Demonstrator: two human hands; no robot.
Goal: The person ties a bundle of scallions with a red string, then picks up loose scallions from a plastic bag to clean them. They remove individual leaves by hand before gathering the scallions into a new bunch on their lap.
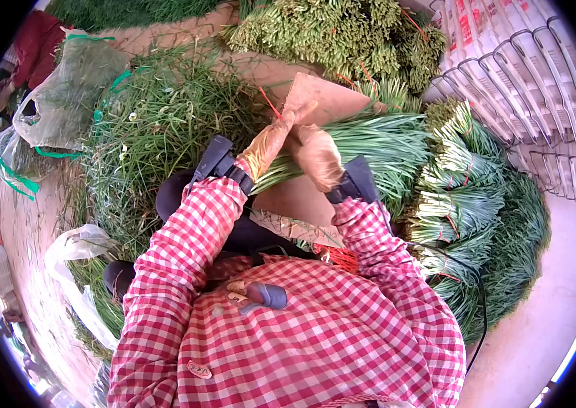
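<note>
A bunch of long green chives (376, 146) lies across a sheet of cardboard (315, 92) in front of me, its leaf ends pointing right. Both my hands are gloved and meet over the left part of the bunch. My left hand (269, 144) is closed at the fingers, and a thin red tie (270, 103) sticks out from it. My right hand (317, 158) is curled shut against the bunch, close beside the left fingers. Whatever its fingers pinch is hidden from this angle.
Loose grassy chives (159, 129) are heaped at left beside plastic bags (74, 88). Tied bundles (461, 211) stack at right, with more bundles (342, 34) at the back. Wire-framed white crates (526, 75) stand far right. A black cable (482, 292) hangs by my right arm.
</note>
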